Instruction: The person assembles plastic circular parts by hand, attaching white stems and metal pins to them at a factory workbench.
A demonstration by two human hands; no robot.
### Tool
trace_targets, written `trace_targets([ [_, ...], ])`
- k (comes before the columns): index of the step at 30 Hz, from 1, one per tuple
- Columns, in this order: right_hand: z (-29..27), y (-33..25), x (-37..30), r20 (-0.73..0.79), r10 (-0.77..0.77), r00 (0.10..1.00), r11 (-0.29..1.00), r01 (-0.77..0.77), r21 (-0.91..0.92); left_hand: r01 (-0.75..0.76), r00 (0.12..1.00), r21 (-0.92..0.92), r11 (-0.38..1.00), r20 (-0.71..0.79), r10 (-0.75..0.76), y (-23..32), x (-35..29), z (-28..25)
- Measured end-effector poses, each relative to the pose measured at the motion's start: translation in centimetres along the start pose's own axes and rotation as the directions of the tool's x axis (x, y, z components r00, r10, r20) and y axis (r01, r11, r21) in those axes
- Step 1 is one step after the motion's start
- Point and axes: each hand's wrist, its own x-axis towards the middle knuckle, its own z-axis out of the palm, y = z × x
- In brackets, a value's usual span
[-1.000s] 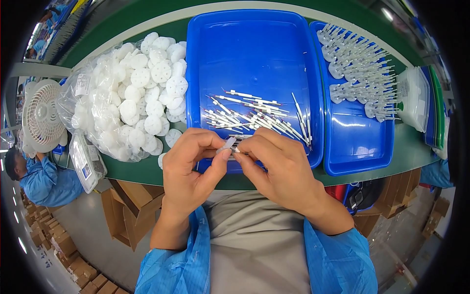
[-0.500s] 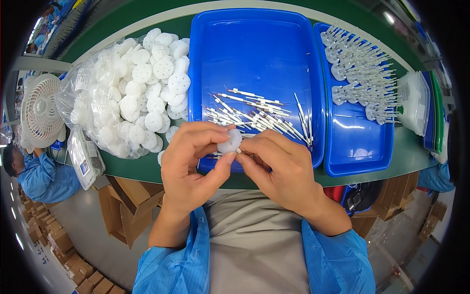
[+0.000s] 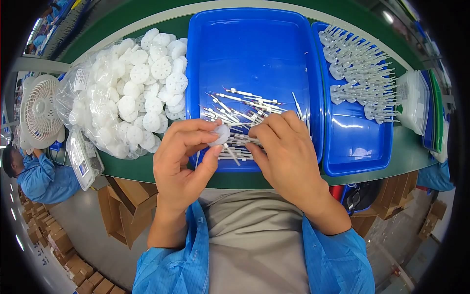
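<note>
Between the thumb and fingers of my left hand [image 3: 183, 159] is a small round white plastic disc [image 3: 221, 134]. A thin white rod [image 3: 231, 154] sticks out of it toward me, slanting down to the right. My right hand [image 3: 289, 152] is over the pile of thin white rods [image 3: 240, 115] in the large blue tray [image 3: 254, 49]. Its thumb and forefinger are apart at the pile, with nothing seen held between them. The palm and curled fingers hide part of the pile.
A clear plastic bag [image 3: 81, 103] spills many white perforated discs [image 3: 139, 73] at the left. In a smaller blue tray [image 3: 357, 152] at the right stand discs with rods [image 3: 364, 73]. A white fan [image 3: 41, 110] and a co-worker in blue [image 3: 46, 179] are farther left.
My right hand has let go of the piece and moved right, down to the rods. My left hand has shifted slightly left with the disc, whose rod now shows.
</note>
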Motion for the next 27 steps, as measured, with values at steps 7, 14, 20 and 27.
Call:
trace_targets([
  [7, -0.5, 0.6, 0.2, -0.082, -0.011, 0.997, 0.981, 0.026, 0.190, -0.008, 1.000, 0.233, 0.973, -0.008, 0.010, 0.1, -0.1, -1.4],
  [14, -0.3, -0.6, 0.2, -0.036, 0.048, 0.998, 0.878, -0.025, 0.478, 0.255, 0.963, -0.154, 0.955, -0.046, -0.265, 1.2, -0.6, 0.3],
  [20, -0.7, -0.5, 0.0, 0.002, 0.079, 0.997, 0.873, -0.070, 0.484, 0.186, 0.982, -0.104, 0.977, -0.006, -0.188, 0.5, -0.6, 0.2],
  [27, -0.7, -0.8, 0.0, 0.040, 0.123, 0.992, 0.835, -0.126, 0.536, 0.056, 0.997, 0.048, 0.997, 0.059, -0.059, 0.8, -0.2, 0.2],
])
